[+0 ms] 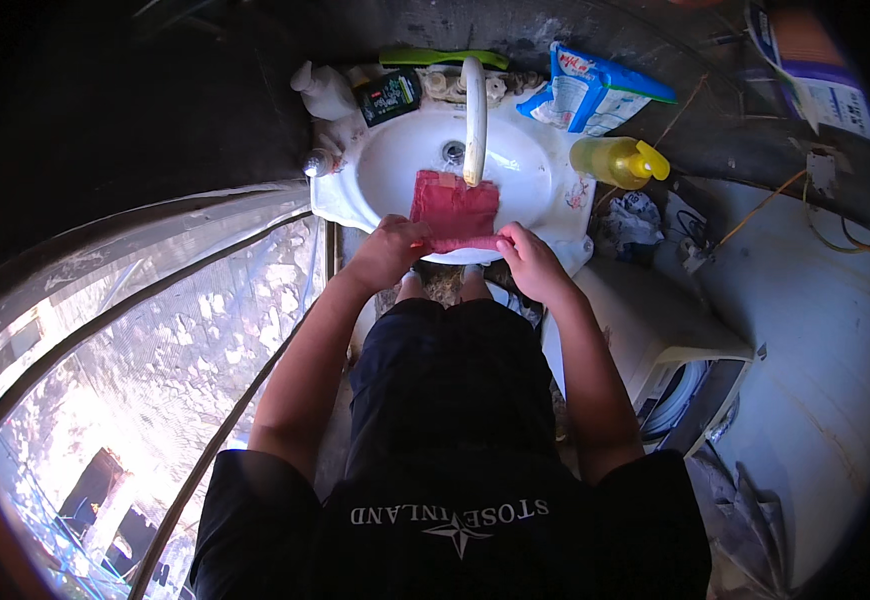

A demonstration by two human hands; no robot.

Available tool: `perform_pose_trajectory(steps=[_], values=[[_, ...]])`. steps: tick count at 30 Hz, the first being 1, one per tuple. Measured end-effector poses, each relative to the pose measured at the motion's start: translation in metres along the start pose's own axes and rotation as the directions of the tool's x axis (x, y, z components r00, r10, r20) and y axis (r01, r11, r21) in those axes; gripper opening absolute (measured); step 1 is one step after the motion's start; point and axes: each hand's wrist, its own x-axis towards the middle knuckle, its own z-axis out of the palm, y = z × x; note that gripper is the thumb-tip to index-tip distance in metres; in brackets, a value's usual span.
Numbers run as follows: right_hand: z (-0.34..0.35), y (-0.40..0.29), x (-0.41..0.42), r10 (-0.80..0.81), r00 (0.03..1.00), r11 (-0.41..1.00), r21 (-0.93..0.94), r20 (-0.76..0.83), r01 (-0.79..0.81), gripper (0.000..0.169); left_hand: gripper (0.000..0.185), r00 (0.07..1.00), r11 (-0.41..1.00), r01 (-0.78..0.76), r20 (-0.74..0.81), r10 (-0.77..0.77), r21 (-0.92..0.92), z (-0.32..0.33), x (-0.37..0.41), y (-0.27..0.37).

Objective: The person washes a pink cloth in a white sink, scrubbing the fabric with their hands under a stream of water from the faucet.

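A red cloth [456, 206] lies spread over the front of a white oval washbasin [386, 161], its near edge folded or rolled along the rim. My left hand [399, 244] pinches the left end of that near edge between thumb and fingers. At the opposite end, my right hand [526, 255] grips the cloth's right corner. A curved whitish faucet spout [474, 120] arches over the bowl and ends just above the cloth's far edge. Behind the spout, the metal drain [453, 152] shows in the basin. I cannot tell whether water runs.
On the basin's ledge stand a white bottle [330, 94], a dark green packet [388, 97], a green-handled brush [442, 58] and a blue-and-white bag [592, 90]. A yellow pump bottle [615, 161] is at the right. A screened window [179, 330] runs along the left.
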Motion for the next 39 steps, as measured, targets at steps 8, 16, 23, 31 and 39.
perform_pose_trajectory(steps=[8, 16, 23, 31, 39], values=[[0.040, 0.062, 0.080, 0.064, 0.975, 0.985, 0.168, -0.212, -0.028, 0.023, 0.049, 0.903, 0.447, 0.354, 0.176, -0.392, -0.822, 0.039, 0.037, -0.056], [0.063, 0.124, 0.168, 0.148, 0.962, 0.989, 0.010, -0.231, -0.150, 0.038, 0.065, 0.862, 0.861, 0.470, -0.109, -0.495, -0.197, 0.065, 0.097, -0.090], [0.080, 0.086, 0.115, -0.013, 1.000, 0.900, -0.435, 0.007, 0.015, 0.039, 0.050, 0.960, 0.925, 0.263, 0.017, -0.278, 0.272, 0.075, 0.075, -0.071], [0.096, 0.085, 0.117, -0.205, 0.977, 0.715, -0.690, -0.054, 0.112, 0.020, 0.034, 0.984, 0.895, 0.162, -0.006, -0.175, 0.415, 0.104, 0.067, -0.092], [0.067, 0.060, 0.090, -0.331, 0.922, 0.850, -0.487, -0.199, 0.200, 0.018, 0.022, 0.984, 0.906, -0.041, -0.138, 0.109, 0.421, 0.053, 0.063, -0.066]])
